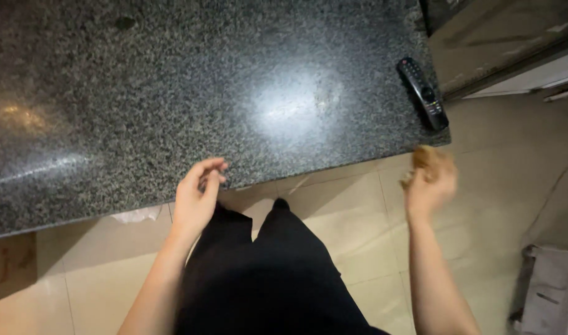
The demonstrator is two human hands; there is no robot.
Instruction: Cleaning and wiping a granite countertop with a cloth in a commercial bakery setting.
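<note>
Two bare hands hang at the speckled dark granite countertop edge: our left hand loosely curled, empty; our blurred right hand closed around a crumpled brownish wad, near the black remote control.

One remote, one worktop, two hands in view.

One black remote control lies on the single speckled worktop; two hands, one brownish blurred item at the right one, and one white crumpled scrap on the floor.

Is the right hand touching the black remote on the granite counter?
Apart. The head view shows the right hand below the counter corner, with bare granite between it and the remote.
</note>
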